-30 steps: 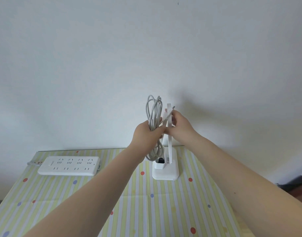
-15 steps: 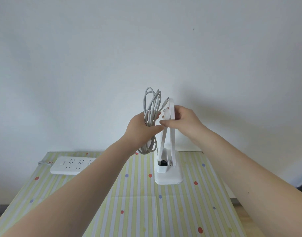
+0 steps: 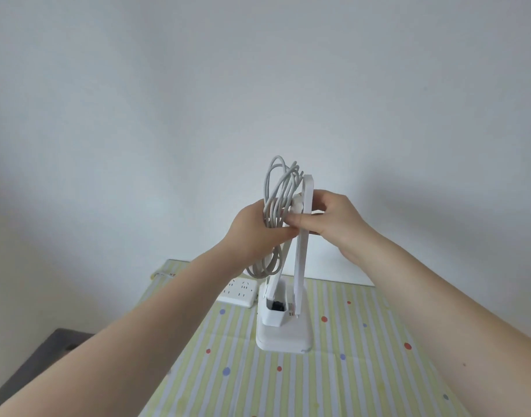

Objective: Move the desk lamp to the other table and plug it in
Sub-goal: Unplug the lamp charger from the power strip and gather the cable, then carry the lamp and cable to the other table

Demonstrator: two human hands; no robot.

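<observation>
A white desk lamp [image 3: 284, 332] stands folded upright on the striped table [image 3: 363, 371], its flat arm rising from a square base. My right hand [image 3: 327, 218] grips the top of the lamp arm between thumb and fingers. My left hand [image 3: 255, 230] holds the coiled grey cord [image 3: 281, 191] beside the arm, loops sticking up above and hanging below the fist. A white power strip [image 3: 238, 291] lies on the table behind my left forearm, partly hidden.
The table has a yellow-green striped cloth with coloured dots and stands against a plain white wall. Its left edge runs diagonally under my left forearm. A dark grey object [image 3: 47, 353] sits lower left, beyond the table edge.
The view has shifted left and closer, so the lamp and table sit further right. My right hand has gone from pinching to gripping the arm's top. The power strip is now mostly hidden behind my left forearm.
</observation>
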